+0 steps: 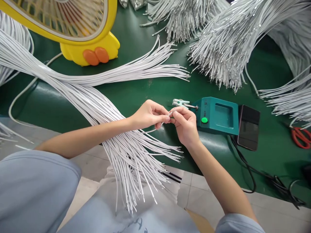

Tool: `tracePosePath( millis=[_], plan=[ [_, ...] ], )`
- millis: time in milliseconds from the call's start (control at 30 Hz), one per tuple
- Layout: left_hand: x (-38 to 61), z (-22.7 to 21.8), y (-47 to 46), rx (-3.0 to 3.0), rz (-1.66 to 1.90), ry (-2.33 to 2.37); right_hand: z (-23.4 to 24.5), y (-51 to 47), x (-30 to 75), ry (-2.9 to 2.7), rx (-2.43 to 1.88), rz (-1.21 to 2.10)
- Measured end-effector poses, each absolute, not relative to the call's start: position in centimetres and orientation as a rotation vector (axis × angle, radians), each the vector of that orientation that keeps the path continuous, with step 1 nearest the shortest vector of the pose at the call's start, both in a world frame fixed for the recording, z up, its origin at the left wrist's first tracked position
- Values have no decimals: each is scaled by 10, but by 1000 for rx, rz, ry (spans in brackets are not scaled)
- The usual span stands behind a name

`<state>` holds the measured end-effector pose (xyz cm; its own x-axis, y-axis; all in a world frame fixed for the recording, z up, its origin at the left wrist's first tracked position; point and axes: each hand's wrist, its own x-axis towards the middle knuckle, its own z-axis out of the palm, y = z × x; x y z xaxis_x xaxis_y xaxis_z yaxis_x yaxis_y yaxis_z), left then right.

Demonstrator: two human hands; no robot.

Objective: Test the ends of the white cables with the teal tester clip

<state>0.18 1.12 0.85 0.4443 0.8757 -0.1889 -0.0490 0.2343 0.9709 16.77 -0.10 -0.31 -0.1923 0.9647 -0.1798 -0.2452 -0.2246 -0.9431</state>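
Between my two hands is the end of one thin white cable [153, 130]. My left hand [151, 115] pinches it near the tip, thumb against the fingers. Close against it, my right hand [186, 124] pinches at the same tip; the exact end is partly covered by the fingertips. Just beyond my right hand stands a teal device [218, 115] with a green button [204, 120] and a pale clip [181, 103] on its side. Under my left forearm a loose bundle of white cables [131, 155] hangs over the table edge toward my lap.
Another strand of white cables [136, 72] lies behind my hands. A yellow fan [89, 48] stands at the back left. Thick cable bundles [225, 45] fill the back right. A phone [248, 127], black cords [251, 168] and red-handled scissors [301, 137] lie on the right of the green table [170, 89].
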Motion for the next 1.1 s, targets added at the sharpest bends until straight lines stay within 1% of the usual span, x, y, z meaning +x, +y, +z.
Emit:
tracePosePath(
  millis=[233,467,733,1000,1100],
  plan=[
    [2,8,12,1154,757,876,-4,0,169,-1111,-1052,1586],
    [0,6,15,1174,825,887,-10,-4,168,-1239,-1077,1377],
    [2,7,14,1196,769,866,-10,-4,166,-1300,-1079,1203],
    [0,9,17,1209,602,780,-9,-4,164,-1337,-1045,1296],
    [1,8,17,1189,607,804,-10,-3,164,-1379,-1025,1295]
  ],
)
